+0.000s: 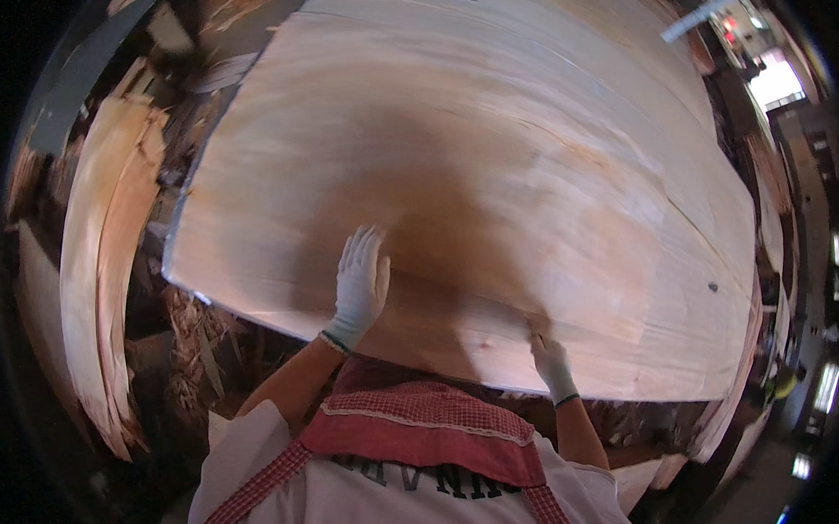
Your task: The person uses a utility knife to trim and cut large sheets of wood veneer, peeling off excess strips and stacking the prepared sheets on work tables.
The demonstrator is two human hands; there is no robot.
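A wide, pale sheet of wood veneer (586, 256) lies in front of me, with a long curved split on its right side and a small dark knot (712, 287) near the right edge. My left hand (359, 283), in a white glove, is over the sheet's near left part, fingers stretched out and close together. My right hand (553, 365), also gloved, is at the near edge, right of centre. Its fingers look bent together around a brownish tip, which is too blurred to make out. My shadow darkens the middle of the sheet.
Left of the sheet stand long curled veneer strips (100, 255), with torn scraps (196, 344) below them. More ragged veneer pieces (721, 427) lie at the right edge. Far right is a bright window (775, 81). A person (784, 381) is in the dim background.
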